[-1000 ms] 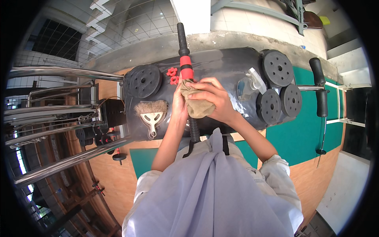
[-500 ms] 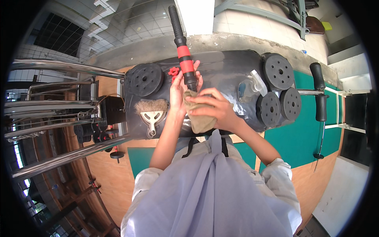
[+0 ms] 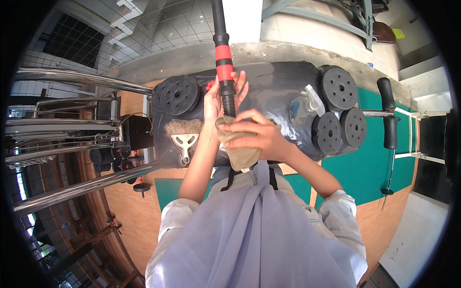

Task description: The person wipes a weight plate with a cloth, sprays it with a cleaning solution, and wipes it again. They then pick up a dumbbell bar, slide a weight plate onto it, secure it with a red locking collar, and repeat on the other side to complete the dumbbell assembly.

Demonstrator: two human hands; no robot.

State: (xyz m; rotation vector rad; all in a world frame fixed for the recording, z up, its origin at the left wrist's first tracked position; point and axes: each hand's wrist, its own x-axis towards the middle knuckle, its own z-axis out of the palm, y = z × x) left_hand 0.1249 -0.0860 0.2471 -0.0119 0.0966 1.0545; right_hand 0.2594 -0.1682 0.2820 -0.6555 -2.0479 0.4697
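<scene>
fingers (image 3: pixel 238 85) of the left hand (image 3: pixel 217 98) were wrapped around a bar (image 3: pixel 222 53), just below its red collar, gripping it firmly. the bar rose away from them toward the top edge of the view, upright and only slightly tilted. the right hand (image 3: pixel 257 134) sat just beneath the left one, its fingers (image 3: pixel 240 126) clenched on a cloth (image 3: pixel 238 149), a crumpled tan piece pressed against the bar's lower end, with a loose flap hanging down below the knuckles.

judging by that grip, the wiping was in hand and only partly done: the cloth covered the bar's lowest stretch, while the red collar and the long black length above the left fingers were not touched by it. i could not tell whether those parts were already clean; nothing in the view showed dirt or shine clearly enough.

behind both hands lay a black counter (image 3: pixel 269 91). to the left of the fingers, a brush (image 3: pixel 184 134) with a pale handle rested on it, near a black plate (image 3: pixel 176 95). to the right of the fingers stood a spray bottle (image 3: pixel 305 103), and beyond it three more plates (image 3: pixel 338 88) in a cluster. further right, well apart from the hands, a dark handled bar (image 3: pixel 388 117) lay over a green floor (image 3: pixel 370 163).
</scene>
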